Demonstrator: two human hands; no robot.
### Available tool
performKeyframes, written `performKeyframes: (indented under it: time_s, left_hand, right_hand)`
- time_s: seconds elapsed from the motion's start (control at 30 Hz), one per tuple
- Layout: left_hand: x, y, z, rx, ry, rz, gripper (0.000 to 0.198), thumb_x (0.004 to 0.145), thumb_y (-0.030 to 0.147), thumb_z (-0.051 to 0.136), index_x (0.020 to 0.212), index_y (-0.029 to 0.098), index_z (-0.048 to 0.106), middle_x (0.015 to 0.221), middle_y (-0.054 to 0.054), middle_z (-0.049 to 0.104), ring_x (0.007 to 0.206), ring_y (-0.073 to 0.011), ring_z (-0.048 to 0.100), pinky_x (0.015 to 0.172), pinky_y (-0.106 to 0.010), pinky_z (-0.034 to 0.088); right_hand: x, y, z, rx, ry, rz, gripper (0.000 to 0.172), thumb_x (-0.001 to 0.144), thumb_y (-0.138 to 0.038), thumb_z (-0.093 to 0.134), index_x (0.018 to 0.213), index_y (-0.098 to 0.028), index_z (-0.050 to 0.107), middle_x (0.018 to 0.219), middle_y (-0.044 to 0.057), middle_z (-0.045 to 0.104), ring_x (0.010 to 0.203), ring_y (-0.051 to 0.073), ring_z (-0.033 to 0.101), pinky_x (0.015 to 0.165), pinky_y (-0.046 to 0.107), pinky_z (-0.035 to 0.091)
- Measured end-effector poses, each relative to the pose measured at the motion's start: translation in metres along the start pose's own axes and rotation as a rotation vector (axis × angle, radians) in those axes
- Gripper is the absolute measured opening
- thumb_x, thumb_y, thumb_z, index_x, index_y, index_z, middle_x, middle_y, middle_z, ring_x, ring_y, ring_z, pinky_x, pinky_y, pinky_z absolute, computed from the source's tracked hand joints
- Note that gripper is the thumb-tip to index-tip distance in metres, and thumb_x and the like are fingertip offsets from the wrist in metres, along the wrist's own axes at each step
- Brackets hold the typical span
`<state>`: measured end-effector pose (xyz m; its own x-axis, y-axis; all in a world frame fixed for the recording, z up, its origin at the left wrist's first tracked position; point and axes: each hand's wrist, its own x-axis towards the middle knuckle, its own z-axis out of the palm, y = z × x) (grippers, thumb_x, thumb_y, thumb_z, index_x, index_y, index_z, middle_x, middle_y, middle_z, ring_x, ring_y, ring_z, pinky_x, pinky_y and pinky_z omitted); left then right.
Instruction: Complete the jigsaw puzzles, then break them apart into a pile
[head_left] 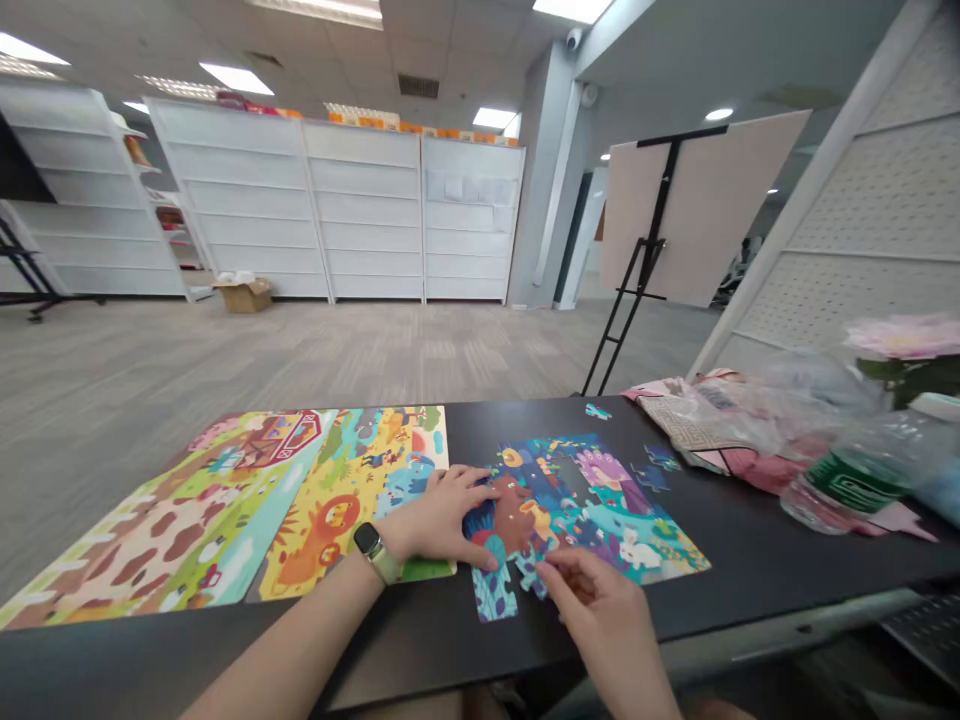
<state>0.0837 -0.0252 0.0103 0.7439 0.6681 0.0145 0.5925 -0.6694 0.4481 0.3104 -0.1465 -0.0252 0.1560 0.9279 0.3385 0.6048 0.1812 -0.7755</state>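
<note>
A partly assembled blue jigsaw puzzle (600, 500) lies on the black table (750, 560). My left hand (442, 515), with a watch on the wrist, lies flat with its fingers spread on the puzzle's left edge, pressing the pieces down. My right hand (600, 600) is at the puzzle's near edge, its fingers pinched on a small puzzle piece (534, 578) beside the assembled part. Two loose pieces (598, 411) (651, 476) lie at the far and right side of the puzzle.
Two finished puzzles, a farm scene (180, 510) and a yellow lion scene (360, 480), lie to the left. A plastic bottle (862, 470), crumpled bags (735, 420) and a pink flower (904, 338) sit at the right. An easel (645, 260) stands behind the table.
</note>
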Motion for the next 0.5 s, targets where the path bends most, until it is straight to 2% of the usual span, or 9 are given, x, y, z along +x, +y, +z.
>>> performKeyframes:
  time_s: [0.1, 0.3, 0.4, 0.5]
  left_hand:
    - [0.0, 0.0, 0.001, -0.006, 0.002, 0.004, 0.095, 0.066, 0.075, 0.074, 0.145, 0.028, 0.05, 0.157, -0.014, 0.036, 0.143, -0.0434, 0.03, 0.114, -0.065, 0.022]
    - [-0.001, 0.001, 0.001, 0.001, 0.005, 0.004, 0.095, 0.066, 0.073, 0.076, 0.144, 0.026, 0.051, 0.158, -0.015, 0.036, 0.142, -0.0439, 0.029, 0.115, -0.065, 0.021]
    - [-0.001, 0.002, 0.002, -0.013, 0.014, 0.005, 0.096, 0.065, 0.073, 0.077, 0.144, 0.028, 0.05, 0.157, -0.015, 0.037, 0.142, -0.0437, 0.03, 0.115, -0.064, 0.022]
    - [-0.002, 0.001, 0.002, -0.016, 0.009, 0.003, 0.095, 0.065, 0.071, 0.078, 0.146, 0.029, 0.049, 0.157, -0.014, 0.036, 0.143, -0.0432, 0.029, 0.115, -0.064, 0.021]
  right_hand:
    - [-0.017, -0.002, 0.018, -0.169, 0.09, -0.127, 0.03, 0.091, -0.052, 0.06, 0.082, -0.025, 0.07, 0.071, 0.002, 0.068, 0.061, 0.02, 0.063, 0.062, 0.032, 0.051]
    - [-0.019, -0.004, 0.008, -0.333, 0.072, -0.251, 0.02, 0.093, -0.043, 0.06, 0.086, -0.026, 0.067, 0.085, 0.005, 0.066, 0.085, 0.026, 0.062, 0.08, 0.04, 0.051]
    - [-0.029, -0.004, 0.006, -0.377, 0.032, -0.284, 0.011, 0.09, -0.035, 0.063, 0.092, -0.026, 0.067, 0.091, 0.006, 0.064, 0.088, 0.026, 0.061, 0.079, 0.04, 0.051]
    - [-0.036, -0.002, 0.007, -0.413, 0.022, -0.3, 0.01, 0.089, -0.032, 0.063, 0.095, -0.026, 0.068, 0.094, 0.007, 0.063, 0.089, 0.026, 0.06, 0.078, 0.041, 0.051]
